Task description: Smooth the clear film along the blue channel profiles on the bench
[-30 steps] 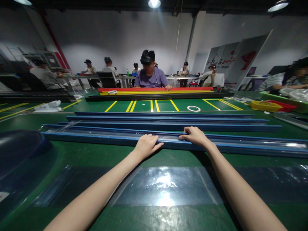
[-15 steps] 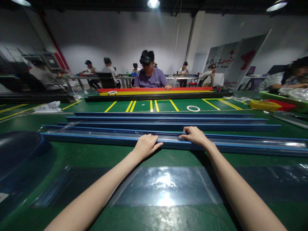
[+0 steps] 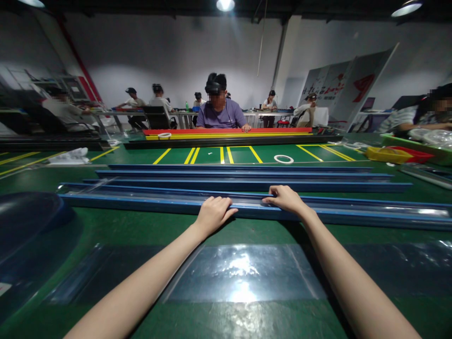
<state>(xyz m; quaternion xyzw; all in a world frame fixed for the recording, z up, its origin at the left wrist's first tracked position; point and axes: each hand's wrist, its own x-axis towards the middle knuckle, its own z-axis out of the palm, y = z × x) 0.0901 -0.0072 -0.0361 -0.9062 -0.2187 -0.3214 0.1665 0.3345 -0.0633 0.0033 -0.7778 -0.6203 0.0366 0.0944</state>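
Left hand (image 3: pixel 216 213) on the near wall of the long blue channel (image 3: pixel 141 201), fingers close together and bent over the rim, thumb angled out to the right; actual grip there, can't tell. Right hand (image 3: pixel 285 199) just beside it on the right, curled, pinching the channel's far wall, thumb inside the trough. Channel lies on the green tabletop (image 3: pixel 197 320), running out past both hands. More blue channels (image 3: pixel 247 178) just beyond the hands; white ring (image 3: pixel 283 159) farther off, past the right hand. Clear film (image 3: pixel 243 273) flat on the near side, below and between the hands. Dark blue rounded object (image 3: pixel 31 212) well left of the left hand; white label (image 3: pixel 4 287) nearer the wearer, cut by frame edge, unreadable. Writing: display panel (image 3: pixel 341 87) far beyond the right hand, dark and red characters plus a red emblem, too blurred to read. No brand legible.
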